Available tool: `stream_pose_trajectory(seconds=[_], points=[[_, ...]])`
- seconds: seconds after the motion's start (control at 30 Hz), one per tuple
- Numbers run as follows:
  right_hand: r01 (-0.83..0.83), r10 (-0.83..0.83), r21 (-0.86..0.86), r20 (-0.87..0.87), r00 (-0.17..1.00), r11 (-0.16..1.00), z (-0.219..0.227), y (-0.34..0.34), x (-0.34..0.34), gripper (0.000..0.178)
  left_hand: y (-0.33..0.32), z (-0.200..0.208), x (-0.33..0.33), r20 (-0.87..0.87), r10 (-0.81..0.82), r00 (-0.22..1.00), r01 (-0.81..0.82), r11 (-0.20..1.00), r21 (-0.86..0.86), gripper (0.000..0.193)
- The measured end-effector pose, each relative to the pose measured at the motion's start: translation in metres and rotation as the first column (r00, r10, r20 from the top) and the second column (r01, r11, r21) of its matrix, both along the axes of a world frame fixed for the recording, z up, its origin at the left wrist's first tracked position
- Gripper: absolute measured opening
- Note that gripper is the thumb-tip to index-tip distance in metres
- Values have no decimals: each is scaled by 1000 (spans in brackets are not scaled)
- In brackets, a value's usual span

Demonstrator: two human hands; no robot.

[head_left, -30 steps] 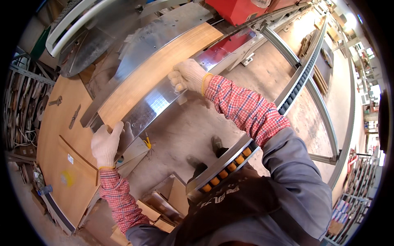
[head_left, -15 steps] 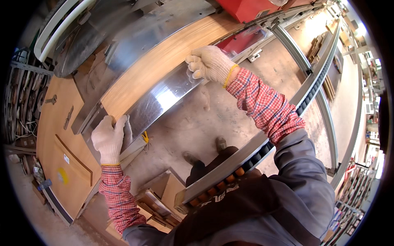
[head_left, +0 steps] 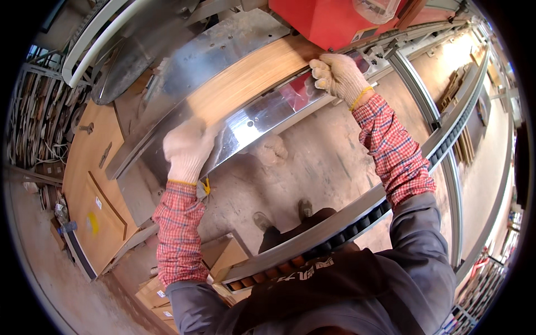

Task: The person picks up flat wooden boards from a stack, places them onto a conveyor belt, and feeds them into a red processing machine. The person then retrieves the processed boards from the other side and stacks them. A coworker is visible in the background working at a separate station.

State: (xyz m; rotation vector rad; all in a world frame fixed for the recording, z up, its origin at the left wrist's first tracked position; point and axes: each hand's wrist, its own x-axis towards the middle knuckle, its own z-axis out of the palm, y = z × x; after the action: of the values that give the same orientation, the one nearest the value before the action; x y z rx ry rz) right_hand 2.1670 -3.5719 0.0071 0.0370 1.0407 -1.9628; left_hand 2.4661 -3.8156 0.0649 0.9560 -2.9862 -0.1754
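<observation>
A long wooden board (head_left: 245,81) with light grain lies along a shiny metal machine bed (head_left: 251,124), its far end next to a red machine housing (head_left: 312,22). At the board's near left end is my left hand (head_left: 188,146), in a white knit glove, closed against that end and slightly blurred. My gloved right hand (head_left: 341,79) has its fingers curled at the board's near edge, close to the red housing. The fingertips of my left hand are partly hidden.
A wood-coloured cabinet top (head_left: 95,184) with a wrench (head_left: 105,155) on it stands at left. A roller rail (head_left: 312,251) crosses in front of my body. A large dark disc (head_left: 120,72) is at upper left. Stacked boards (head_left: 463,142) stand at right.
Both my hands and the board have moved to the right and away from me, toward the red housing. The whole view has shifted a little.
</observation>
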Motion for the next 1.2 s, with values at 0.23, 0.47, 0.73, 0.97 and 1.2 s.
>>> stream_pose_trajectory(seconds=[0.23,0.47,0.73,0.97,1.2], points=[[-77,85,55,-145,986,995,3,35,23,25,33,14,-80,126,-159,979,156,987,34,66],[21,422,486,-780,462,874,46,147,204,21,65,9,-146,31,-330,943,328,943,61,67],[598,434,309,-898,-72,739,8,186,300,18,103,5,-206,-55,-399,915,399,917,2,61],[678,438,352,-898,49,646,3,182,313,15,24,20,-29,-378,-307,874,236,946,-224,44],[681,476,362,-879,23,636,-2,179,316,24,-143,-14,346,-286,635,718,-683,722,-110,64]])
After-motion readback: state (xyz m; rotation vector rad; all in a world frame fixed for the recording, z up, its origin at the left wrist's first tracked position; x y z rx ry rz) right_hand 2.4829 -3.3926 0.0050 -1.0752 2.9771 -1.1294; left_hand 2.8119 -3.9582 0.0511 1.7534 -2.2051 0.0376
